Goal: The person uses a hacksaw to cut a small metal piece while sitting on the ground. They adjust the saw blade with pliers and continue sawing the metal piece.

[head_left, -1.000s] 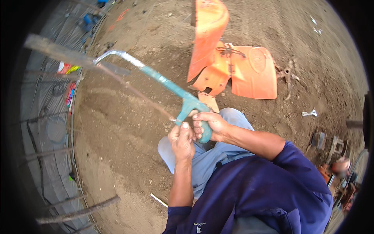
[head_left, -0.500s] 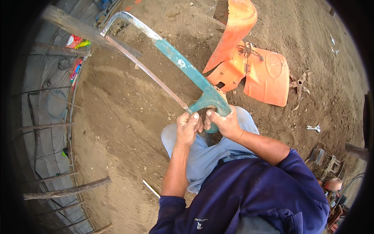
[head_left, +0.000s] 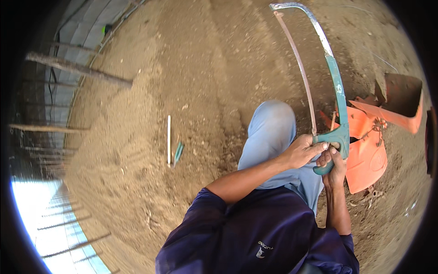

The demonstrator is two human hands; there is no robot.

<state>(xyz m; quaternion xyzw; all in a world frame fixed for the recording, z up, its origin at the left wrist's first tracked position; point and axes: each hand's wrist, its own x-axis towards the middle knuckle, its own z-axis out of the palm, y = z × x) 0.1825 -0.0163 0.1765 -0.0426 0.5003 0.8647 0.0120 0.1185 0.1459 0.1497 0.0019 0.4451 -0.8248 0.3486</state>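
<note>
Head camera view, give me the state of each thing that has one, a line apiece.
Hacksaw: held up off the soil.
Saw blade: brownish, fitted in the hacksaw.
Left hand: closed on the hacksaw's handle end.
Right hand: closed on the handle end too.
Orange part: resting on the soil.
White rod: lying loose.
Green object: lying beside the rod.

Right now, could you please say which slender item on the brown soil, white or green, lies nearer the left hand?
The short green slender item; the long straight white rod lies farther from the bare left hand.
</note>
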